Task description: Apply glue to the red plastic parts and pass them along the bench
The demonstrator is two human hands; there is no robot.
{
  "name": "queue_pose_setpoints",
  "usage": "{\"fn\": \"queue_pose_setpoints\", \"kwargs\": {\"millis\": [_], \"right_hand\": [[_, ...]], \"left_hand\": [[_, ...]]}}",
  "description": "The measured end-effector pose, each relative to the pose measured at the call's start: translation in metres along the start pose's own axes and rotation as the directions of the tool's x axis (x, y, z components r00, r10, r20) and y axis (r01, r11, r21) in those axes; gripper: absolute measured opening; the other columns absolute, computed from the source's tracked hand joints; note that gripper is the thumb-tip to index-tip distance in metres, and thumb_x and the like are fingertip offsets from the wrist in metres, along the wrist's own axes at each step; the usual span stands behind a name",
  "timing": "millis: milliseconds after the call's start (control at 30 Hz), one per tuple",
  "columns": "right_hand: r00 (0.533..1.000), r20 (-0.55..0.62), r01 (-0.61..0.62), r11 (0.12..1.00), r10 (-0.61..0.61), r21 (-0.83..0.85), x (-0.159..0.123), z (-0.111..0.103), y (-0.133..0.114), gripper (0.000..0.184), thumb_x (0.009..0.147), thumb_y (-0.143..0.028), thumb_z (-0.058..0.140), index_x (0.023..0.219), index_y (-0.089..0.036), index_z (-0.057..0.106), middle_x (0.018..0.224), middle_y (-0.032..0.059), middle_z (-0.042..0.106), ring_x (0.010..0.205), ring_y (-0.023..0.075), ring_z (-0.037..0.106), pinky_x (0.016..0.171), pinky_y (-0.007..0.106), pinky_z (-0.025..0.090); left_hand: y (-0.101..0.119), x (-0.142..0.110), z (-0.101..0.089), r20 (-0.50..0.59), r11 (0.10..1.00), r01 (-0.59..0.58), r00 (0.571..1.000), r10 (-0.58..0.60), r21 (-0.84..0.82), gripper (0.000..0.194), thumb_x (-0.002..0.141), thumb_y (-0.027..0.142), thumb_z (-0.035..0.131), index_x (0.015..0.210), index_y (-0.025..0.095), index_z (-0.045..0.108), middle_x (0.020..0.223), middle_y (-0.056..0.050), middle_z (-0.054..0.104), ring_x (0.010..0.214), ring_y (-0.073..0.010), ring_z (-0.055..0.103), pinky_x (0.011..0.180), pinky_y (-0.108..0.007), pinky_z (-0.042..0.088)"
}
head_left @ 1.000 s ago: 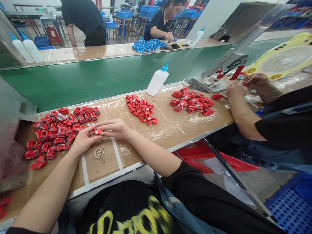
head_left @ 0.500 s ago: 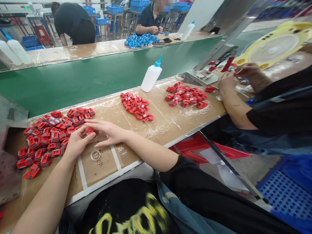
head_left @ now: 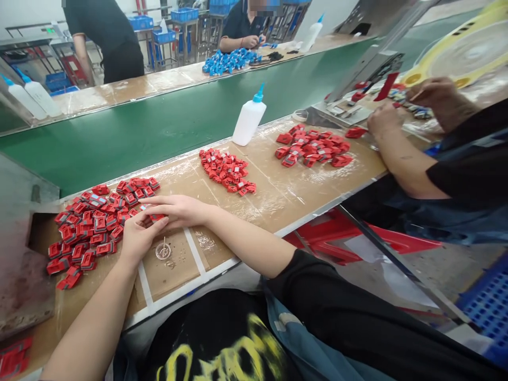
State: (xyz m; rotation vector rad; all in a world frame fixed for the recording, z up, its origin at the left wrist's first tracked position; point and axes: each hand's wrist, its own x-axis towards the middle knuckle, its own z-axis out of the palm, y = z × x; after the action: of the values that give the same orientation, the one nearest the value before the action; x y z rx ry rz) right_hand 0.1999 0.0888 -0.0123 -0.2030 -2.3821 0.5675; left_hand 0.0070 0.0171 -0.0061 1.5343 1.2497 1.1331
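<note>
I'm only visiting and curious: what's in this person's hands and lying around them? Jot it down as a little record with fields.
Left hand: pinching a small red piece
Right hand: at the same piece, its exact grip partly hidden
Left side: heap of red-and-grey parts
Nearer the body: small clear round dish
Middle: smaller red heap, white bottle with blue nozzle behind it
Farther right: another red heap, near a co-worker's hand
Beyond the green surface: heap of blue parts
</note>
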Motion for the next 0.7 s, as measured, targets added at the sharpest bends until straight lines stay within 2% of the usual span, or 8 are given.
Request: {"fn": "queue_pose_setpoints", "kwargs": {"millis": [133, 267, 333, 400, 467, 533, 633, 700], "right_hand": [[0.999, -0.046, -0.004, 0.949, -0.010, -0.314, -0.011, -0.017, -0.012, 0.043, 0.099, -0.039, 0.060, 0.139, -0.021, 0.059, 0.144, 0.0127, 0.060, 0.137, 0.0225, 0.055, 0.115, 0.039, 0.044], [0.929, -0.258, -0.365, 0.768, 0.265, -0.527, -0.095, -0.066, -0.037, 0.050, 0.090, -0.053, 0.070, 0.126, -0.019, 0.067, 0.128, 0.0149, 0.066, 0.122, 0.0294, 0.061, 0.105, 0.048, 0.049], [0.804, -0.380, -0.591, 0.557, 0.457, -0.583, -0.159, -0.097, -0.049, 0.048, 0.088, -0.055, 0.070, 0.117, -0.017, 0.071, 0.123, 0.0171, 0.067, 0.117, 0.0333, 0.062, 0.103, 0.052, 0.049], [0.608, -0.506, -0.772, 0.308, 0.611, -0.556, -0.215, -0.124, -0.056, 0.051, 0.088, -0.057, 0.068, 0.116, -0.015, 0.072, 0.119, 0.0200, 0.067, 0.111, 0.0355, 0.062, 0.099, 0.054, 0.050], [0.462, -0.657, -0.855, 0.104, 0.596, -0.507, -0.248, -0.142, -0.056, 0.062, 0.089, -0.059, 0.066, 0.131, -0.013, 0.066, 0.130, 0.0242, 0.061, 0.122, 0.0403, 0.057, 0.104, 0.059, 0.046], [0.479, -0.679, -0.850, 0.101, 0.557, -0.517, -0.251, -0.147, -0.049, 0.076, 0.090, -0.061, 0.065, 0.148, -0.014, 0.052, 0.147, 0.0244, 0.050, 0.138, 0.0418, 0.046, 0.114, 0.062, 0.038], [0.651, -0.462, -0.736, 0.354, 0.602, -0.577, -0.217, -0.135, -0.025, 0.087, 0.087, -0.064, 0.067, 0.160, -0.025, 0.037, 0.165, 0.0165, 0.033, 0.152, 0.0393, 0.031, 0.124, 0.062, 0.025], [0.697, -0.352, -0.698, 0.478, 0.625, -0.533, -0.191, -0.125, -0.008, 0.090, 0.085, -0.066, 0.069, 0.160, -0.028, 0.036, 0.169, 0.0143, 0.027, 0.155, 0.0397, 0.026, 0.126, 0.063, 0.023]], "left_hand": [[-0.001, 0.004, -0.009, 0.150, 0.992, 0.086, 0.986, -0.072, -0.095, 0.061, 0.075, 0.053, 0.084, 0.122, 0.016, 0.072, 0.116, -0.013, 0.077, 0.100, -0.0311, 0.075, 0.084, -0.039, 0.063], [-0.002, 0.007, -0.015, 0.148, 0.972, 0.143, 0.982, -0.116, -0.187, 0.071, 0.086, 0.061, 0.070, 0.140, 0.016, 0.060, 0.132, -0.019, 0.070, 0.098, -0.0315, 0.077, 0.085, -0.043, 0.064], [-0.001, 0.006, -0.012, 0.084, 0.978, 0.124, 0.990, -0.111, -0.169, 0.057, 0.090, 0.056, 0.067, 0.131, 0.016, 0.066, 0.125, -0.017, 0.073, 0.093, -0.0290, 0.078, 0.083, -0.042, 0.064], [0.001, 0.005, -0.009, 0.033, 0.985, 0.093, 0.995, -0.090, -0.145, 0.047, 0.091, 0.052, 0.067, 0.122, 0.016, 0.070, 0.117, -0.014, 0.076, 0.087, -0.0258, 0.078, 0.081, -0.040, 0.064], [0.001, 0.004, -0.007, -0.012, 0.992, 0.051, 0.999, -0.053, -0.118, 0.042, 0.091, 0.050, 0.068, 0.118, 0.017, 0.072, 0.113, -0.012, 0.077, 0.081, -0.0225, 0.076, 0.078, -0.038, 0.063], [0.001, 0.002, -0.006, -0.045, 0.997, 0.000, 0.999, -0.004, -0.071, 0.039, 0.092, 0.048, 0.068, 0.116, 0.017, 0.072, 0.110, -0.010, 0.077, 0.078, -0.0201, 0.075, 0.077, -0.036, 0.062], [0.000, 0.000, -0.008, -0.052, 0.998, -0.064, 0.997, 0.064, 0.001, 0.037, 0.093, 0.046, 0.067, 0.116, 0.018, 0.072, 0.105, -0.009, 0.078, 0.076, -0.0186, 0.073, 0.075, -0.034, 0.061], [0.001, -0.003, -0.009, -0.026, 0.996, -0.083, 0.996, 0.084, 0.040, 0.037, 0.093, 0.046, 0.066, 0.116, 0.019, 0.072, 0.104, -0.009, 0.078, 0.076, -0.0189, 0.073, 0.074, -0.033, 0.061]]}}
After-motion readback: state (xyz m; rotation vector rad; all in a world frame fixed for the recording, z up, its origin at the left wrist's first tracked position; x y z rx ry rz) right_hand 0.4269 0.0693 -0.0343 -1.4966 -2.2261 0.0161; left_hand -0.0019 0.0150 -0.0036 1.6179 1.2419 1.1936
